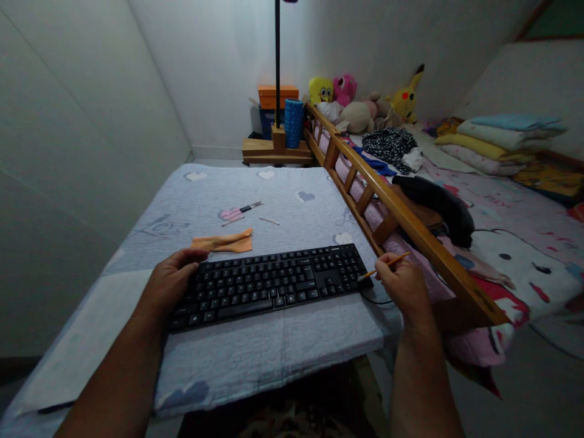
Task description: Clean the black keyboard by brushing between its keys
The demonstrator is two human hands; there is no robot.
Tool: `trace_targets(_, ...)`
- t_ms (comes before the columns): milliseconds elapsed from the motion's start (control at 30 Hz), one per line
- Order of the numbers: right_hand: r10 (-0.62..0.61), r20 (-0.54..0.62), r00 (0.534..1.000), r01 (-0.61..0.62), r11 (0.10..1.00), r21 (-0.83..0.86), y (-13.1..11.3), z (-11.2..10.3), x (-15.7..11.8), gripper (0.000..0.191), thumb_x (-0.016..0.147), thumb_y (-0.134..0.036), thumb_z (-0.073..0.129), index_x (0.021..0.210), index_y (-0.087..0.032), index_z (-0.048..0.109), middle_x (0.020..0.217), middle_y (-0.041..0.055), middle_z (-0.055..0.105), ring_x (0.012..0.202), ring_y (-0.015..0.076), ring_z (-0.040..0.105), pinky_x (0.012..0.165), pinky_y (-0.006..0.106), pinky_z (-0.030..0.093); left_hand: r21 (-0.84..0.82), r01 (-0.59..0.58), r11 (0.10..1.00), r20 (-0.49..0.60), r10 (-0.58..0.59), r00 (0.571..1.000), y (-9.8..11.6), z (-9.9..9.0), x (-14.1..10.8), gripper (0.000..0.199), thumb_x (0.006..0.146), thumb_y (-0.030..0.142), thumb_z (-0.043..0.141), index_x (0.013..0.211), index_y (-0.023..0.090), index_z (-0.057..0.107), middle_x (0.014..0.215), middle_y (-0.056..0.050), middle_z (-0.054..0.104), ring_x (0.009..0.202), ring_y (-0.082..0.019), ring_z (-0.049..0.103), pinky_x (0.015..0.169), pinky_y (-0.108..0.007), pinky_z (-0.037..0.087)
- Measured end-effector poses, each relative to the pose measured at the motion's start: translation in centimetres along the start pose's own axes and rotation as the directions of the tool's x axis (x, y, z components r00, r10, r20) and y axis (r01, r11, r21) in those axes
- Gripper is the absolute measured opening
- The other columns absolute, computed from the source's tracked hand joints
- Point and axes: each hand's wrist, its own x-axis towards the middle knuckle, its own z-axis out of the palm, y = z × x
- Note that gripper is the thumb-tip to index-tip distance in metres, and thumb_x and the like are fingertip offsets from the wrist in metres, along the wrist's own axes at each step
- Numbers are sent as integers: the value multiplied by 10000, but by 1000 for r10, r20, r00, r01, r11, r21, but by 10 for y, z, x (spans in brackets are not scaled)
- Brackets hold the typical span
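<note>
A black keyboard (260,281) lies slightly slanted on the table. My left hand (171,283) grips its left end, the fingers at the upper left corner. In my right hand (404,285) is a small paintbrush (387,266) with a yellow-orange handle, pinched between thumb and fingers. Its bristle tip is at the number pad's lower right keys. Behind the keyboard lies a folded orange cloth (223,242). Farther back are a cotton swab (269,220), a second thin swab-like stick (233,222), and a slim tool (246,208) with a dark middle, its kind unclear.
A pale blue heart-patterned cloth (292,331) covers the table. Along the right runs a wooden bed rail (387,201), close to my right hand. Beyond it, the bed holds plush toys, clothes and folded bedding (506,137). A blue foam roller (293,123) stands behind the table.
</note>
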Motion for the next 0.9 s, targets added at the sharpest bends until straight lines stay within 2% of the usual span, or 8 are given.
trace_targets(100, -26, -46, 999, 30, 996, 89, -1, 10, 0, 306, 892, -452, 490, 768, -225, 653, 733, 66, 738, 716, 238, 687, 664, 319, 465, 19, -1, 1000, -4, 1, 1000, 0, 0, 0, 379, 680, 320, 617, 1023, 212, 735, 1090, -42, 755, 976, -246, 668, 946, -360, 507)
trace_targets(200, -38, -33, 999, 41, 992, 121, 1, 20, 0, 340, 926, -493, 490, 865, -214, 674, 825, 73, 754, 759, 238, 700, 708, 323, 479, 23, 7, 1000, 1, -7, 1000, 2, 0, -1, 388, 686, 321, 610, 1036, 210, 733, 1093, -39, 752, 961, -241, 663, 938, -360, 505)
trace_targets(300, -33, -4, 999, 33, 995, 98, 5, 19, -1, 351, 912, -503, 489, 830, -214, 670, 804, 76, 752, 754, 244, 699, 709, 329, 473, 24, 25, 999, 14, -25, 1000, 4, -1, -3, 411, 685, 326, 613, 1060, 203, 729, 1086, -43, 750, 919, -233, 658, 894, -355, 514)
trace_targets(433, 4, 32, 999, -4, 1000, 3, 7, 7, -2, 323, 844, -460, 473, 677, -232, 630, 659, 63, 710, 654, 238, 659, 635, 323, 428, 4, 25, 1000, 14, -25, 1000, 3, 0, -3, 408, 684, 337, 625, 1055, 200, 727, 1094, -46, 749, 909, -227, 657, 852, -334, 516)
trace_targets(600, 39, 89, 995, -34, 998, -53, 3, -7, -6, 281, 774, -394, 455, 583, -241, 594, 565, 52, 667, 571, 224, 622, 567, 315, 383, 22, 8, 1000, -1, -8, 1000, 3, 0, -2, 382, 680, 333, 619, 1025, 215, 732, 1079, -38, 752, 942, -240, 658, 898, -349, 508)
trace_targets(700, 45, 90, 995, -41, 998, -48, 1, -11, -9, 275, 772, -384, 464, 577, -243, 595, 553, 52, 662, 572, 228, 628, 566, 320, 388, 25, -2, 1000, 5, 2, 1000, 6, 0, -3, 378, 679, 332, 618, 1018, 210, 733, 1088, -42, 752, 974, -246, 658, 926, -353, 500)
trace_targets(800, 4, 31, 1000, -4, 1000, -4, -1, -11, -10, 295, 823, -398, 490, 597, -242, 597, 576, 51, 666, 622, 233, 647, 601, 322, 424, 23, 1, 1000, -1, -1, 1000, 8, 0, -5, 381, 674, 331, 618, 1015, 210, 736, 1074, -40, 752, 949, -239, 658, 880, -337, 510)
trace_targets(900, -13, 1, 1000, 12, 989, 144, -4, -2, -10, 303, 909, -463, 509, 779, -230, 652, 707, 52, 718, 689, 231, 677, 642, 321, 477, -8, 26, 1000, 0, -26, 1000, 7, 1, -6, 402, 670, 338, 625, 1036, 209, 732, 1040, -37, 750, 861, -220, 650, 793, -319, 514)
